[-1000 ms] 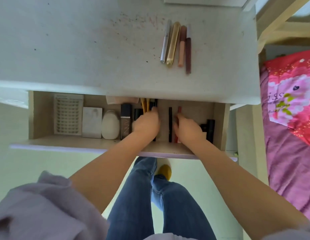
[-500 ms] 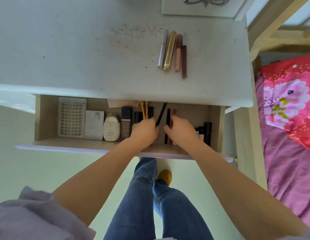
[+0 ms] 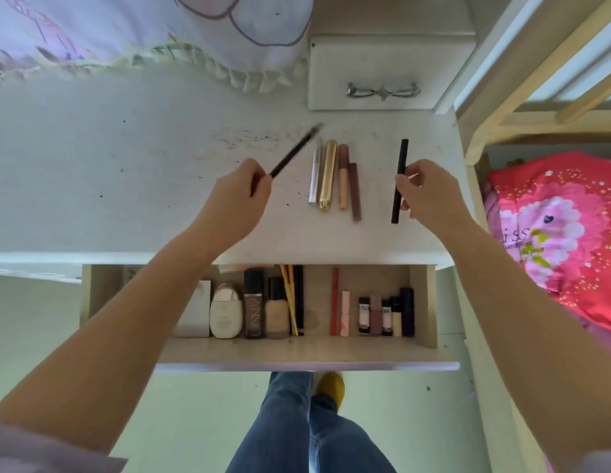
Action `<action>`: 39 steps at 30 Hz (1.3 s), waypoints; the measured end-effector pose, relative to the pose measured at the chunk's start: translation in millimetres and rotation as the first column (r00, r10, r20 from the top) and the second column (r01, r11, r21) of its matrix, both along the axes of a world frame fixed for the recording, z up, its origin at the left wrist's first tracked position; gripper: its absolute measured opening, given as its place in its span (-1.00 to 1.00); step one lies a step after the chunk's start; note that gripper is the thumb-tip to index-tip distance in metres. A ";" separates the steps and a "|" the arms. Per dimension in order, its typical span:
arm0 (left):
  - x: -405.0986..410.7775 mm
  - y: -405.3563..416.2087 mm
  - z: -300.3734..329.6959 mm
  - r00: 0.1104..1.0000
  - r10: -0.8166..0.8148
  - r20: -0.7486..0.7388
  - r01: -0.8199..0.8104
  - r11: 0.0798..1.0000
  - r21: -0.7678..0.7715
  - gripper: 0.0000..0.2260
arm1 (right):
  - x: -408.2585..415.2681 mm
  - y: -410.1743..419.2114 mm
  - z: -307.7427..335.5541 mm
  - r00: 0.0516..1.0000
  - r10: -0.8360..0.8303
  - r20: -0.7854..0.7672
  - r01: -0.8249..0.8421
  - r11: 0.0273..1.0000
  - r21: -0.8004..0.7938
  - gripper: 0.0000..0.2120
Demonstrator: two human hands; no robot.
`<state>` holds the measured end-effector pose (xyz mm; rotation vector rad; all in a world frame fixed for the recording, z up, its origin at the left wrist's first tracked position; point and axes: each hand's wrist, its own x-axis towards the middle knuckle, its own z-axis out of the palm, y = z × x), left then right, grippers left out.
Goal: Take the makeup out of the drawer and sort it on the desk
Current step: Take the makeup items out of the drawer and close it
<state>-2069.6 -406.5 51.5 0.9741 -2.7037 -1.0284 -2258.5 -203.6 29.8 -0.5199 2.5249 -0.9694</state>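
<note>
Both hands raised over the white surface (image 3: 160, 186), above the open drawer (image 3: 297, 349). Left hand (image 3: 241, 196) curled round the near end of a thin black pencil (image 3: 293, 152), tip slanting up and to the right, blurred. Right hand (image 3: 425, 192) pinching a black stick (image 3: 399, 180) between thumb and fingertips, held nearly upright, just right of the row already laid out: silver tube (image 3: 315, 175), gold tube (image 3: 328, 174), peach tube (image 3: 343, 177), brown tube (image 3: 355, 191), side by side between the two hands. Still in the drawer: foundation bottles (image 3: 263, 305), yellow pencils (image 3: 290, 302), red stick (image 3: 334, 302), small lipsticks (image 3: 386, 315).
</note>
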 end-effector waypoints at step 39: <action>59.8 126.3 -123.4 0.904 -0.019 0.427 0.017 1.000 0.010 -0.78 | 141.7 61.7 -80.9 0.921 0.385 0.055 -0.388 0.918 0.080 -0.93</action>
